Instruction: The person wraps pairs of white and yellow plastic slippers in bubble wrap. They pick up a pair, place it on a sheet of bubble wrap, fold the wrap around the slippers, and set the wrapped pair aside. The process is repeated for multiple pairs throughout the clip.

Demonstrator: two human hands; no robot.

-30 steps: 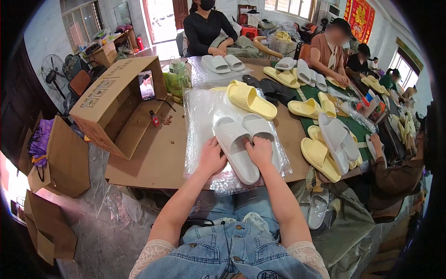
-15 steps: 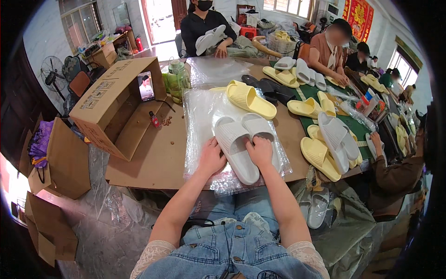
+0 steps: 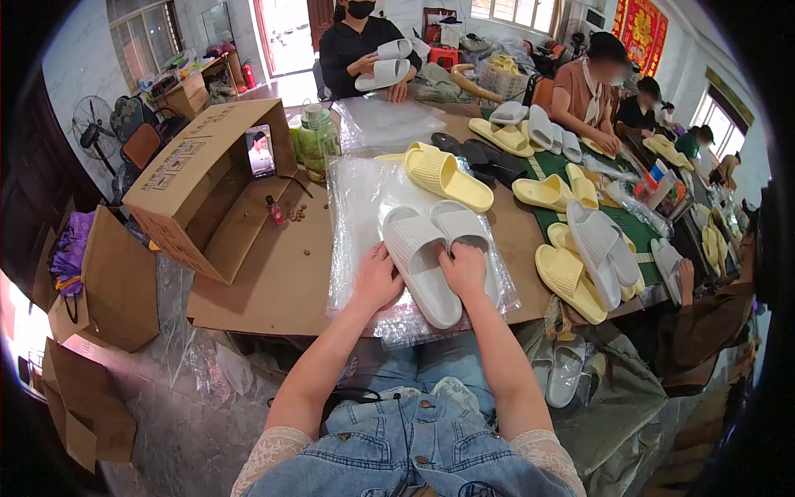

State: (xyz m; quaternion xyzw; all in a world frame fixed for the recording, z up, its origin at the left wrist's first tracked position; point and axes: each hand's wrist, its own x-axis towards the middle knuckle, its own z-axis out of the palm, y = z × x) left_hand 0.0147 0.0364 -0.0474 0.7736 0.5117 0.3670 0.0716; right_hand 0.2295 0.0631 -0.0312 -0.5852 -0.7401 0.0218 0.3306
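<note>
It was a footwear workshop: slide sandals (image 3: 411,242) and clear plastic bags (image 3: 358,199) lay across the desk (image 3: 265,300), with workers (image 3: 573,98) far and right.

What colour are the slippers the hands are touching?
The slippers are light grey, best seen in the head view.

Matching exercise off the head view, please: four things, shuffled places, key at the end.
Things
1. Left hand
2. Phone
3. Purple fabric
4. Small red bottle

Places
A. Beside scattered brown pieces
B. In an open carton at left
C. At a gray slide sandal's left edge
D. Inside the tipped cardboard box

Pairs: 1-C, 2-D, 3-B, 4-A
</note>
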